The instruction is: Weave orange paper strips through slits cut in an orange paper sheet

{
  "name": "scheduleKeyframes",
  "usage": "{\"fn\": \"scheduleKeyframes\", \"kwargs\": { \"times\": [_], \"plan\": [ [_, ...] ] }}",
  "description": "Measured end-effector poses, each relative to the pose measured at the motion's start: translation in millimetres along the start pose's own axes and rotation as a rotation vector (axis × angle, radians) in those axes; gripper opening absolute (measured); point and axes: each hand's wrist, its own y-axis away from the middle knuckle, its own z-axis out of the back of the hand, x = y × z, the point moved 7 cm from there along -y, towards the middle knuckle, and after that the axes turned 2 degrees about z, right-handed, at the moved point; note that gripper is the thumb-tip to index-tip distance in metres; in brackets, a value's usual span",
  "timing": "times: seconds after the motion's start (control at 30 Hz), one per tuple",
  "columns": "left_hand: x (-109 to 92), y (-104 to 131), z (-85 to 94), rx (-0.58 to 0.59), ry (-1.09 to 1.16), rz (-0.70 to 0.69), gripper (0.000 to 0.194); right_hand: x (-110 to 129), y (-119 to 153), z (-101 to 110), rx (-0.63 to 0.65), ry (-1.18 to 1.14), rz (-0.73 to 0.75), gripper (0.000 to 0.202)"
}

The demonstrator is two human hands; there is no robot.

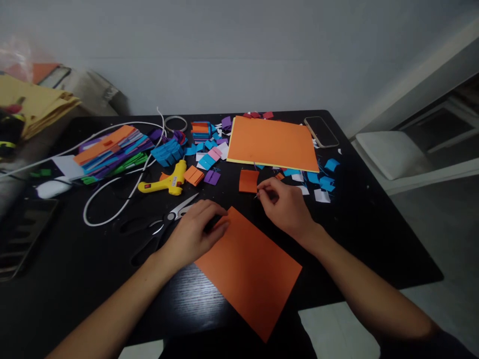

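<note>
My left hand (pixel 198 230) hovers at the upper left corner of an orange paper sheet (pixel 250 269), thumb and fingers apart with nothing between them; whether it touches the paper I cannot tell. My right hand (pixel 288 204) is pinched at the right edge of a small orange paper square (pixel 248 181). A tiny thin tip pokes out of the pinch, too small to name. Scissors (pixel 171 216) with black handles lie partly open beside and partly behind my left hand. A yellow glue gun (pixel 168 182) rests beyond them.
A stack of orange and yellow sheets (pixel 273 142) lies at the back, near a phone (pixel 322 131). Coloured paper pieces (pixel 209 158) are scattered around it. At the left are stacked paper strips (pixel 116 149), a looping white cable (pixel 88 202) and a tape ring (pixel 175 117).
</note>
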Motion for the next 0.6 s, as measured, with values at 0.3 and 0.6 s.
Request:
{"fn": "scheduleKeyframes", "kwargs": {
  "times": [0.3,0.6],
  "plan": [
    [2,4,-9.3,0.097,-0.138,-0.094,0.047,-1,-1,13,-0.146,0.076,0.036,0.017],
    [-7,6,-10.8,0.074,-0.125,-0.181,0.026,11,1,4,-0.038,-0.160,-0.004,0.011]
  ]
}}
